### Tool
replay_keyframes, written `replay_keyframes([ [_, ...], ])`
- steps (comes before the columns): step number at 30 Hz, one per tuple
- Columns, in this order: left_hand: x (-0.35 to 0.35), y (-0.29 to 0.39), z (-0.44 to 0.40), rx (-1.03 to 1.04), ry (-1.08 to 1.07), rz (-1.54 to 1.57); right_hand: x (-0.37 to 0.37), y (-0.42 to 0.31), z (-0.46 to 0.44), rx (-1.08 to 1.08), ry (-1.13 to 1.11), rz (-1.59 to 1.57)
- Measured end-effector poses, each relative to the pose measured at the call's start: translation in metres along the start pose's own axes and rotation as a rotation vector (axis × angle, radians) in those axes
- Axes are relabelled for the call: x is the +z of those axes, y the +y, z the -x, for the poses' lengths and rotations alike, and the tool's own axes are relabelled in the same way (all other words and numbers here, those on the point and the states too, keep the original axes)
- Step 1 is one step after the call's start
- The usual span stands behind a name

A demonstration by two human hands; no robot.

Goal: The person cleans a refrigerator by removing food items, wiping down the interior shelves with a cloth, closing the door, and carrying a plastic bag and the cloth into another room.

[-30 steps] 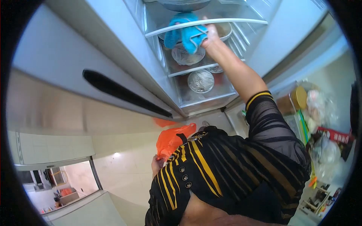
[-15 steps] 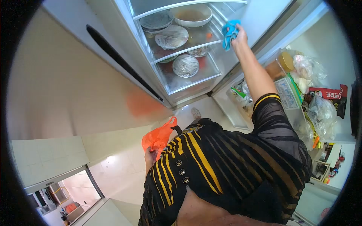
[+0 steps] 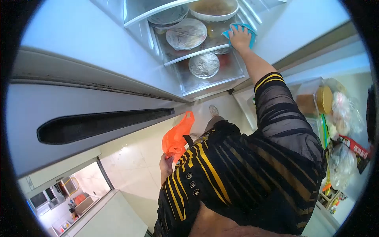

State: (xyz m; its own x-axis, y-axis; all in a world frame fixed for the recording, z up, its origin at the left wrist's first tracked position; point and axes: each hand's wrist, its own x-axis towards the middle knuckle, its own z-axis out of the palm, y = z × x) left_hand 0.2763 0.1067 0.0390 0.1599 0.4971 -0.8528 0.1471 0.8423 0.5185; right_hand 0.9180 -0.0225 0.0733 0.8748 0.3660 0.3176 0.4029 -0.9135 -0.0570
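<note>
My right hand reaches into the open fridge and lies over a blue cloth, pressing it at the right end of a glass shelf. Its fingers bend across the cloth. Left of it on that shelf stand a plate covered in plastic wrap and a white fluted dish. One level down is another wrapped bowl. Low at my side, my left hand is closed on an orange plastic bag, which hangs above the floor.
The left fridge door, with a long dark recessed handle, stands beside me. On the right, the open door's shelves hold a gold-lidded jar, a red packet and plastic bags. Pale floor tiles lie below.
My right hand has moved from holding the bunched cloth outside the shelf to spreading it against the shelf's right end. The view has shifted nearer the fridge; the left hand keeps the bag.
</note>
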Motion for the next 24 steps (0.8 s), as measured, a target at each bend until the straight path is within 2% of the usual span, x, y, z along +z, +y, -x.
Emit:
replay_keyframes([
  [2,0.002,-0.004,0.003,-0.045,-0.003,0.009,-0.003,-0.011,-0.001,0.069,0.069,0.017],
  [4,0.005,-0.008,0.006,-0.062,-0.011,-0.012,-0.005,-0.017,0.005,0.028,0.104,0.022],
  [6,0.017,-0.006,0.020,-0.082,0.050,-0.126,-0.007,-0.024,0.015,-0.223,0.130,-0.097],
  [7,0.011,-0.012,0.012,-0.115,-0.019,-0.069,-0.008,-0.032,0.025,-0.329,0.267,-0.159],
  [8,0.003,-0.017,0.005,-0.149,-0.086,-0.013,-0.011,-0.035,0.036,-0.327,0.249,-0.157],
  [10,0.003,-0.015,0.002,-0.203,-0.063,-0.043,-0.015,-0.038,0.051,-0.422,0.204,-0.340],
  [12,0.000,-0.013,0.003,-0.081,-0.039,-0.123,-0.011,-0.035,0.076,-0.451,0.223,-0.441],
  [14,-0.017,-0.012,-0.010,-0.156,-0.088,-0.101,-0.007,-0.029,0.115,-0.329,0.039,-0.743],
  [17,-0.022,-0.003,-0.014,-0.032,-0.146,-0.134,0.033,-0.005,0.207,0.076,-0.274,-0.856],
  [18,-0.023,0.000,-0.014,-0.039,-0.158,-0.141,0.037,0.008,0.238,0.280,-0.551,-0.886],
  [19,-0.024,0.001,-0.014,-0.016,-0.153,-0.121,0.048,0.021,0.272,0.615,-0.765,-1.209],
  [20,-0.023,0.002,-0.013,0.008,-0.150,-0.098,0.075,0.043,0.310,0.654,-1.018,-1.300],
  [21,-0.018,0.004,-0.008,0.021,-0.136,-0.095,0.067,0.051,0.347,0.864,-1.077,-1.430],
  [23,-0.014,0.004,-0.008,0.016,-0.157,-0.108,0.018,0.050,0.386,0.575,-1.135,-1.059],
  [24,-0.014,0.004,-0.008,0.011,-0.165,-0.120,0.021,0.063,0.419,0.672,-1.212,-1.018],
])
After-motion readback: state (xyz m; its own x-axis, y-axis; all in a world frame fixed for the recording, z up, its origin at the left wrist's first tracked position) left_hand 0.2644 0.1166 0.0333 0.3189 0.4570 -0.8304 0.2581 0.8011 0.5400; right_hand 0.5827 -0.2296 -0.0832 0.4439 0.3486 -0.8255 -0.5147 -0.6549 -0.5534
